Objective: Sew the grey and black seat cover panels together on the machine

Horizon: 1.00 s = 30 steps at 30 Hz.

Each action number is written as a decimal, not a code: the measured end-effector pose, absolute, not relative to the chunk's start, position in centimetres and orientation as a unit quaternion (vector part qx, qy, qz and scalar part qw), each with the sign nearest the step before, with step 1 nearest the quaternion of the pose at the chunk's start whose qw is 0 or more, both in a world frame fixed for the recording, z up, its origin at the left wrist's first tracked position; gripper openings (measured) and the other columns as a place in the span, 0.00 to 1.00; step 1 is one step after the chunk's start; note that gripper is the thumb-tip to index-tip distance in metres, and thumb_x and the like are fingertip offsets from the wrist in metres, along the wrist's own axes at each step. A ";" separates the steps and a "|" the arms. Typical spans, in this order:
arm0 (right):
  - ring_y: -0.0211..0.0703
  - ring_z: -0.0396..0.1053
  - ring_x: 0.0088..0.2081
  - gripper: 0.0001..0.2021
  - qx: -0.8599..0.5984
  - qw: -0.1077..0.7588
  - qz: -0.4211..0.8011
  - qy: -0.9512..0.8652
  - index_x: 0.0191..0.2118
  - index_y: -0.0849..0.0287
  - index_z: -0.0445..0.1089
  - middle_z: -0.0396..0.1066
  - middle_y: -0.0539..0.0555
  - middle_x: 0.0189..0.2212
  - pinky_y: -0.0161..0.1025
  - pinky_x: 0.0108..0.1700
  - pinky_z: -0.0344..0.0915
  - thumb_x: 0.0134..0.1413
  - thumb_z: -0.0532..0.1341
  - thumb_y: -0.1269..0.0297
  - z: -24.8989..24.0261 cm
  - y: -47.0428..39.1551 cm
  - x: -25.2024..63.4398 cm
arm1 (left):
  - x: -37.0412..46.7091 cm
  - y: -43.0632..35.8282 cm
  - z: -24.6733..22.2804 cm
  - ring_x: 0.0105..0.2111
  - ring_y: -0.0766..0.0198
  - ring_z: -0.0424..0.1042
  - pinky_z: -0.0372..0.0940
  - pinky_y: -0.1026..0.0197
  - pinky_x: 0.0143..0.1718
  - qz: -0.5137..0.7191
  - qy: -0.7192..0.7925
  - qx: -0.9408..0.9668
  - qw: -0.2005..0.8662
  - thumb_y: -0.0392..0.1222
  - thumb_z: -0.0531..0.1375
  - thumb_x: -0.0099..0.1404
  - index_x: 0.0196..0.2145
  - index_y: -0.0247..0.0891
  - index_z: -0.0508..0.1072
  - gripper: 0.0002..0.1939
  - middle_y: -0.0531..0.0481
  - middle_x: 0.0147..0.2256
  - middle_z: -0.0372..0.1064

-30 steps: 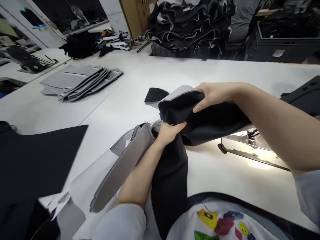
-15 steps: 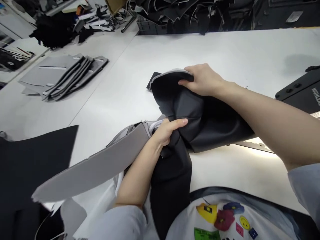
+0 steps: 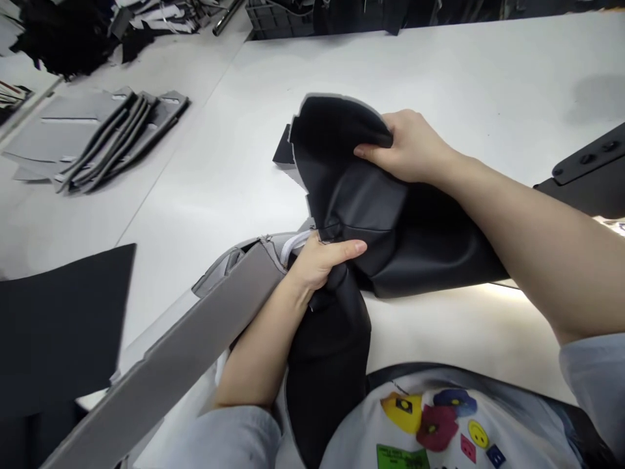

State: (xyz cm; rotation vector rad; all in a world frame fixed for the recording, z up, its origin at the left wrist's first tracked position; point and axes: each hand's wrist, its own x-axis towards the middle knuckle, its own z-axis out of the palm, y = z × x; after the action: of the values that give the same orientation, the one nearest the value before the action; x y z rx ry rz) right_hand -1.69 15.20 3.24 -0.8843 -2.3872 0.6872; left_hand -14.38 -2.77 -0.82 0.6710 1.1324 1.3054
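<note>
Both my hands hold one large black leather-like cover (image 3: 371,208), sewn from panels with grey backing along its edges. My right hand (image 3: 405,146) pinches its raised upper edge, thumb on the black face and fingers behind. Lower down, my left hand (image 3: 327,260) grips the gathered seam area, its thumb lying across the black material and its fingers hidden beneath. A long grey-backed strip (image 3: 209,332) of the piece runs from beside my left hand towards the lower left. White piping or tape (image 3: 293,244) shows at the seam there.
Folded grey padded panels (image 3: 97,140) lie on the white table (image 3: 219,163) at left. A flat black sheet (image 3: 63,326) is nearer me. A dark sewing machine (image 3: 590,172) stands at right under a light. Behind are a grey crate (image 3: 280,19) and black scraps (image 3: 68,39).
My right hand has lifted the upper edge, spreading out more of its black face. The grey strip hangs lower at left. The view has tilted down slightly; both hands keep their hold.
</note>
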 end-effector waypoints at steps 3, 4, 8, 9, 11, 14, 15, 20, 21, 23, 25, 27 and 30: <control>0.50 0.69 0.36 0.08 -0.313 0.265 0.268 -0.872 0.31 0.57 0.70 0.72 0.50 0.29 0.43 0.40 0.65 0.52 0.61 0.58 3.0 14.9 -1.8 | -14.7 -3.0 -0.9 0.49 0.43 0.74 0.69 0.46 0.54 0.548 0.494 0.282 0.612 0.43 0.76 0.39 0.45 0.35 0.79 0.33 0.43 0.42 0.78; 0.49 0.68 0.35 0.07 -0.310 0.268 0.273 -0.870 0.30 0.57 0.69 0.71 0.50 0.29 0.43 0.40 0.65 0.52 0.61 0.59 2.9 14.9 -1.9 | -14.8 -3.0 -1.0 0.49 0.42 0.74 0.69 0.45 0.54 0.543 0.496 0.279 0.617 0.43 0.77 0.38 0.44 0.35 0.79 0.32 0.43 0.41 0.79; 0.48 0.68 0.33 0.07 -0.306 0.266 0.286 -0.868 0.28 0.57 0.67 0.70 0.51 0.28 0.43 0.39 0.64 0.52 0.61 0.60 2.5 15.0 -2.2 | -14.9 -3.1 -1.1 0.49 0.40 0.74 0.68 0.44 0.55 0.526 0.492 0.267 0.640 0.43 0.77 0.35 0.40 0.34 0.80 0.31 0.42 0.41 0.79; 0.49 0.68 0.34 0.08 -0.308 0.263 0.287 -0.868 0.28 0.57 0.67 0.70 0.51 0.27 0.43 0.39 0.65 0.52 0.61 0.60 2.4 15.0 -2.2 | -14.9 -3.1 -1.1 0.49 0.40 0.74 0.68 0.43 0.55 0.526 0.489 0.266 0.643 0.43 0.77 0.35 0.41 0.34 0.80 0.31 0.42 0.41 0.79; 0.50 0.68 0.34 0.08 -0.316 0.257 0.285 -0.868 0.28 0.57 0.68 0.69 0.51 0.27 0.44 0.39 0.65 0.52 0.61 0.59 2.3 15.0 -2.2 | -14.8 -3.1 -1.1 0.49 0.41 0.74 0.68 0.44 0.56 0.529 0.482 0.267 0.645 0.43 0.77 0.36 0.43 0.35 0.80 0.33 0.43 0.42 0.78; 0.52 0.69 0.37 0.09 -0.329 0.240 0.281 -0.869 0.31 0.57 0.70 0.70 0.52 0.29 0.45 0.41 0.67 0.53 0.60 0.57 2.4 14.7 -2.1 | -14.9 -3.2 -1.1 0.50 0.42 0.73 0.67 0.45 0.56 0.529 0.480 0.273 0.645 0.42 0.76 0.38 0.46 0.36 0.79 0.34 0.43 0.43 0.78; 0.53 0.69 0.38 0.10 -0.333 0.233 0.279 -0.870 0.32 0.57 0.70 0.71 0.52 0.29 0.45 0.41 0.67 0.54 0.60 0.56 2.4 14.6 -2.1 | -14.9 -3.2 -1.1 0.50 0.42 0.74 0.68 0.45 0.56 0.526 0.481 0.276 0.645 0.43 0.76 0.38 0.45 0.36 0.79 0.34 0.43 0.43 0.78; 0.56 0.69 0.40 0.12 -0.339 0.215 0.288 -0.869 0.34 0.57 0.71 0.71 0.52 0.30 0.48 0.43 0.69 0.55 0.60 0.53 2.3 14.7 -1.8 | -14.8 -3.2 -0.9 0.50 0.41 0.73 0.68 0.45 0.55 0.519 0.491 0.288 0.638 0.45 0.77 0.39 0.45 0.35 0.79 0.33 0.43 0.43 0.78; 0.55 0.69 0.39 0.12 -0.340 0.214 0.294 -0.867 0.33 0.57 0.71 0.71 0.52 0.30 0.48 0.43 0.69 0.55 0.60 0.53 2.2 14.8 -1.7 | -14.7 -3.2 -0.7 0.51 0.42 0.73 0.67 0.45 0.56 0.525 0.490 0.289 0.633 0.46 0.77 0.39 0.45 0.35 0.79 0.33 0.43 0.43 0.78; 0.55 0.69 0.39 0.10 -0.345 0.214 0.308 -0.860 0.31 0.57 0.70 0.71 0.53 0.30 0.47 0.43 0.69 0.54 0.61 0.55 2.2 14.9 -1.4 | -14.4 -3.2 -0.5 0.51 0.43 0.72 0.67 0.46 0.57 0.539 0.488 0.291 0.621 0.47 0.76 0.40 0.45 0.35 0.79 0.33 0.43 0.44 0.78; 0.54 0.69 0.38 0.10 -0.352 0.220 0.317 -0.853 0.29 0.57 0.69 0.71 0.53 0.29 0.47 0.42 0.69 0.54 0.61 0.57 2.2 14.9 -1.1 | -14.2 -3.2 -0.4 0.52 0.44 0.72 0.66 0.47 0.57 0.551 0.487 0.290 0.613 0.47 0.76 0.42 0.45 0.36 0.79 0.31 0.44 0.44 0.78; 0.53 0.68 0.38 0.09 -0.355 0.227 0.322 -0.848 0.28 0.57 0.68 0.70 0.53 0.29 0.46 0.42 0.68 0.54 0.62 0.57 2.2 14.9 -0.9 | -14.1 -3.3 -0.4 0.51 0.44 0.73 0.67 0.47 0.57 0.554 0.487 0.291 0.609 0.46 0.75 0.43 0.44 0.36 0.79 0.29 0.44 0.44 0.78; 0.52 0.68 0.38 0.10 -0.352 0.236 0.329 -0.844 0.27 0.56 0.67 0.70 0.53 0.28 0.45 0.42 0.68 0.53 0.62 0.57 2.2 14.8 -0.8 | -14.4 -3.4 -0.9 0.50 0.44 0.74 0.68 0.46 0.55 0.544 0.497 0.299 0.607 0.46 0.76 0.42 0.39 0.34 0.80 0.25 0.44 0.43 0.78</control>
State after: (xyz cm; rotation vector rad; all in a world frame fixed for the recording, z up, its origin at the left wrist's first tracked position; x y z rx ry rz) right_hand -0.78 14.77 2.19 -0.9643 -2.3157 0.9016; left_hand -14.44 -3.35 -0.91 0.6916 1.1484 1.2567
